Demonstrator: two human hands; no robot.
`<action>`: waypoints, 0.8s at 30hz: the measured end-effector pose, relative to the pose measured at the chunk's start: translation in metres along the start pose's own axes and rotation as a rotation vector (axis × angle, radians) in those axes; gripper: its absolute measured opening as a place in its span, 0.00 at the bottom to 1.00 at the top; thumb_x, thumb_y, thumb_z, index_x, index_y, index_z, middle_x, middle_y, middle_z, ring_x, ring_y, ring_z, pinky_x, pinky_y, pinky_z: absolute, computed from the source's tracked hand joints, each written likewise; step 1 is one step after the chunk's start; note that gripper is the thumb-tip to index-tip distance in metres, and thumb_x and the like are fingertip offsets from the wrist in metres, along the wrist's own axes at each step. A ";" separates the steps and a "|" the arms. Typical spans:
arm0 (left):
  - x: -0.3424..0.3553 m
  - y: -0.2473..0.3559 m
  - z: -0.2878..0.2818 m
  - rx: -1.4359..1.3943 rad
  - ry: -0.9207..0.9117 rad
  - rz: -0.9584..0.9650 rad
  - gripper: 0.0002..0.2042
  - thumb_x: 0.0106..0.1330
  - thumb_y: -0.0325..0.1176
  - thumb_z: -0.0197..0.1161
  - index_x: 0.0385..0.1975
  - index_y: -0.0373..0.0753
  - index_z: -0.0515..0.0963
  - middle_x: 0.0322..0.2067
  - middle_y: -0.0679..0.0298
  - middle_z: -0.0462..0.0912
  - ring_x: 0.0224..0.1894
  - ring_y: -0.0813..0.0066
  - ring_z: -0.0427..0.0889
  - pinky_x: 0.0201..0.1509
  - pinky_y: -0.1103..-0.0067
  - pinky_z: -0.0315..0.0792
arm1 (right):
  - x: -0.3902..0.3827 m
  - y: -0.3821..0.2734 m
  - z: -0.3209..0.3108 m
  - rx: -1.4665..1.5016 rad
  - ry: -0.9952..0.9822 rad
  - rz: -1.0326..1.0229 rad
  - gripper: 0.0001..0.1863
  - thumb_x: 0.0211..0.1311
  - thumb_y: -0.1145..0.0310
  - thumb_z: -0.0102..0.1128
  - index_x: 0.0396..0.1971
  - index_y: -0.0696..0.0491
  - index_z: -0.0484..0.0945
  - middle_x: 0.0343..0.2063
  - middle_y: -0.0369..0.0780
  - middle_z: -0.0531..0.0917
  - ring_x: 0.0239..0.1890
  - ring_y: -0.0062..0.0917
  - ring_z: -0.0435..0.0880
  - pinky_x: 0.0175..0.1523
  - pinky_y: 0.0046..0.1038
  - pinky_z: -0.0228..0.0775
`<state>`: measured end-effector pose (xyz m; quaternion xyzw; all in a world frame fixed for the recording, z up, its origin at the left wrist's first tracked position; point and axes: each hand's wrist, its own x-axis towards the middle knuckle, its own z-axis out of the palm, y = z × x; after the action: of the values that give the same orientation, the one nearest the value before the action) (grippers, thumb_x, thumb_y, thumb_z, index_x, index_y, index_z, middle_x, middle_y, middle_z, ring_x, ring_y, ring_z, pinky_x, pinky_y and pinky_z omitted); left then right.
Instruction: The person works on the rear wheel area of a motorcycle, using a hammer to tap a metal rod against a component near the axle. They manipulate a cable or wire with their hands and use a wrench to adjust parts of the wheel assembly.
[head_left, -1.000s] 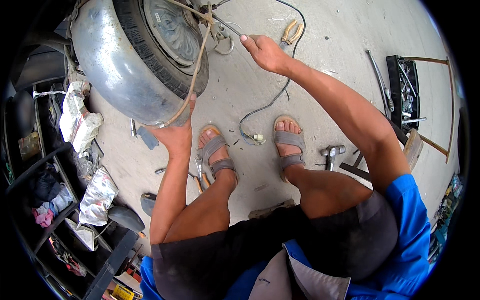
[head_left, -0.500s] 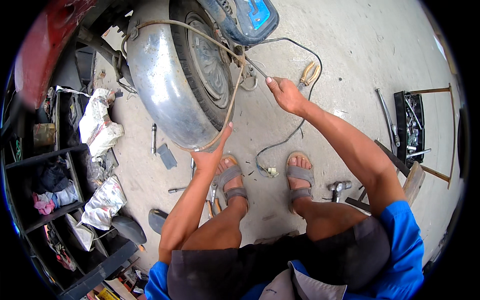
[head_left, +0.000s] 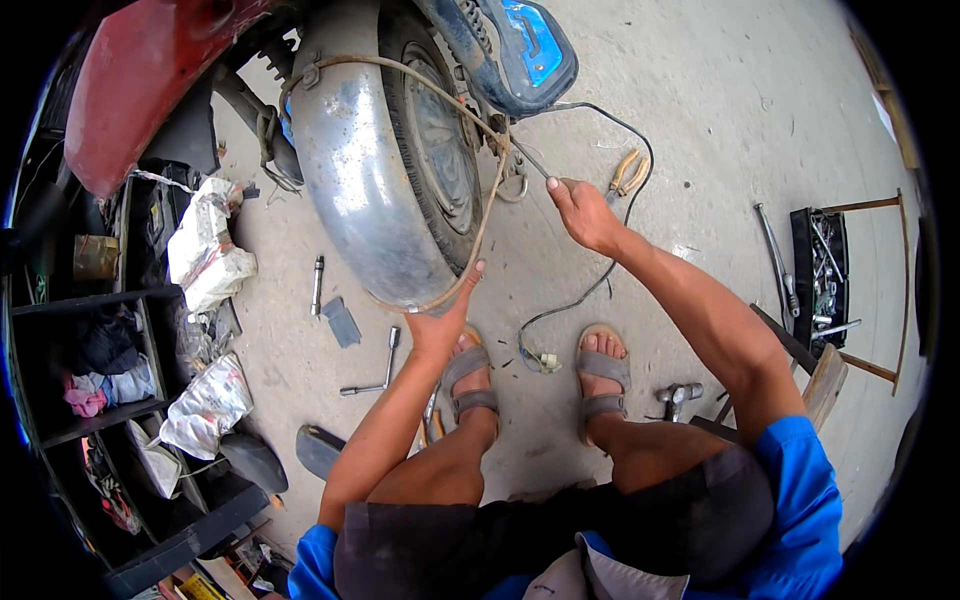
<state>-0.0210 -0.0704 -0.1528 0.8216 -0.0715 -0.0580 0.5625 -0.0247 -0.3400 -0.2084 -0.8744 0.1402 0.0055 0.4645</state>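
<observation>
My left hand [head_left: 443, 322] grips the lower end of a silver, rust-spotted mudguard [head_left: 350, 170] and its thin rusty stay [head_left: 488, 220], fingers mostly hidden behind them. The stay crosses the tyred wheel [head_left: 435, 150] to a joint beside the hub. My right hand [head_left: 590, 218] is closed on a thin metal rod [head_left: 530, 158] that runs up to that same joint. Above, part of a two-wheeler shows: a red body panel [head_left: 150, 100] and a dark piece with a blue insert [head_left: 532, 45].
Left stands a black compartment shelf [head_left: 90, 430] with rags and bags. On the floor lie pliers [head_left: 628, 175], a cable [head_left: 560, 310], socket wrenches [head_left: 390, 360] and a hammer [head_left: 680, 400]. A black socket box [head_left: 820, 275] and long ratchet [head_left: 775, 250] lie right.
The view has shifted, so the wheel and both hands sit further right and lower, with more of the vehicle showing above. Both hands keep their grips.
</observation>
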 end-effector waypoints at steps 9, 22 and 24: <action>0.003 0.001 -0.002 0.097 -0.097 -0.091 0.28 0.57 0.43 0.81 0.51 0.29 0.81 0.51 0.55 0.83 0.53 0.63 0.79 0.62 0.70 0.70 | -0.018 -0.036 -0.013 0.048 -0.035 0.209 0.39 0.79 0.44 0.41 0.25 0.71 0.74 0.21 0.63 0.76 0.29 0.54 0.79 0.44 0.50 0.69; 0.008 0.000 0.008 0.015 0.031 0.123 0.21 0.56 0.36 0.80 0.47 0.32 0.83 0.46 0.58 0.87 0.47 0.67 0.85 0.55 0.70 0.76 | -0.024 -0.023 -0.013 0.674 -0.180 0.250 0.29 0.79 0.45 0.45 0.21 0.52 0.70 0.16 0.34 0.70 0.19 0.19 0.66 0.25 0.29 0.59; 0.011 -0.008 0.007 -0.005 0.028 0.144 0.22 0.56 0.36 0.80 0.47 0.33 0.83 0.45 0.59 0.87 0.47 0.67 0.85 0.54 0.70 0.76 | -0.022 -0.024 -0.013 0.668 -0.186 0.353 0.29 0.79 0.45 0.45 0.21 0.51 0.69 0.16 0.33 0.69 0.18 0.18 0.64 0.23 0.27 0.56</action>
<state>-0.0112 -0.0759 -0.1628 0.8136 -0.1221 -0.0060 0.5684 -0.0415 -0.3330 -0.1785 -0.6331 0.2398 0.1188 0.7263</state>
